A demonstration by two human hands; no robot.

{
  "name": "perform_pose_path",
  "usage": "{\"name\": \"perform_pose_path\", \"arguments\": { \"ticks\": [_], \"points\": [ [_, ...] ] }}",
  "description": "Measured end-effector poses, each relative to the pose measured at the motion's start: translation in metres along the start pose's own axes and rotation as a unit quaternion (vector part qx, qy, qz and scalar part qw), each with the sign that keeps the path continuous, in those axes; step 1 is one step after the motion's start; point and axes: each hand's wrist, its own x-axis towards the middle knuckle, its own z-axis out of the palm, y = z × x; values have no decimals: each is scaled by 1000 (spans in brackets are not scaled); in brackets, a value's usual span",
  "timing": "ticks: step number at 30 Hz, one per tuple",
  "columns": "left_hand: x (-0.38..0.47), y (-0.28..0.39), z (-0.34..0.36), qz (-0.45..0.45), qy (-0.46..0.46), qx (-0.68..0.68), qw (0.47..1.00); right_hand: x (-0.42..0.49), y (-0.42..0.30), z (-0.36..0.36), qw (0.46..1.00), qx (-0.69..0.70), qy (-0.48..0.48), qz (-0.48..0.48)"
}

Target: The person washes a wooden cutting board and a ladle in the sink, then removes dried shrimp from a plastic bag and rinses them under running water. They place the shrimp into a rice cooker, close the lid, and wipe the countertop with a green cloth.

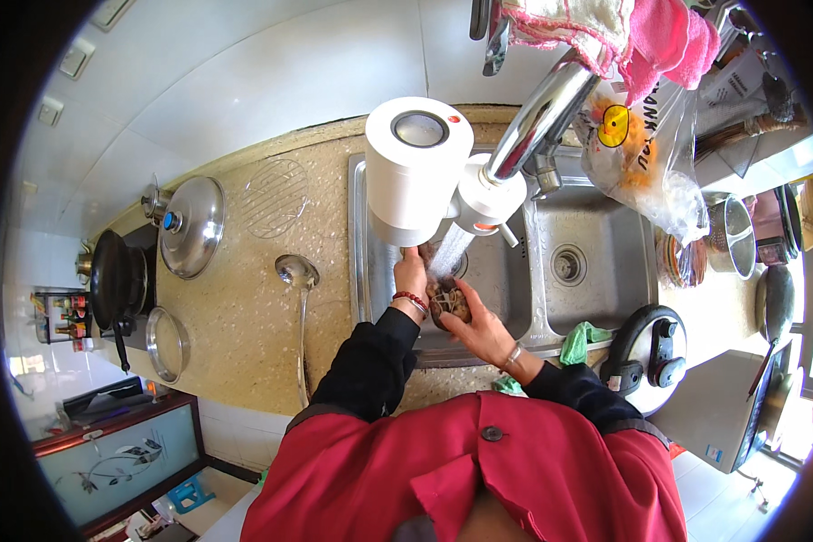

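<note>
My right hand (486,328) grips a rounded brown food item (450,303) with pale crossing lines, over the left basin (501,291) of a stainless steel sink. What food it is I cannot tell. A stream of water (450,251) from the faucet filter's outlet falls right at the item. My left hand (412,276), with red beads at the wrist, is beside the item and the stream. The white filter housing (413,169) above hides some of its fingers, so its hold is unclear.
A chrome faucet (542,115) reaches over the sink. Leftward on the counter lie a ladle (298,271), a wire rack (276,198), a domed lid (193,227) and a metal bowl (167,344). At right are a green cloth (582,342), a pressure-cooker lid (647,359) and a hanging plastic bag (640,156).
</note>
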Motion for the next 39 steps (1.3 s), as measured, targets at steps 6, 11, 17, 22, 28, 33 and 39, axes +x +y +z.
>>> {"name": "perform_pose_path", "arguments": {
  "ticks": [6,11,17,22,28,33,39],
  "points": [
    [-40,-7,-3,119,-55,-25,991,32,21,-3,970,196,-4,144],
    [-15,-51,-9,143,-24,135,980,38,35,11,982,-153,109,-34],
    [49,-54,-7,150,47,232,960,21,22,17,944,-289,130,-96],
    [24,-20,10,-18,-20,-29,999,10,6,8,943,-297,107,-102],
    [-9,-20,11,74,-13,8,997,26,7,3,942,-282,144,-109],
    [-26,-40,16,101,-35,-10,994,39,11,8,940,-324,90,-58],
    [21,-49,-6,14,154,83,985,13,9,10,927,-349,65,-121]
  ]
}}
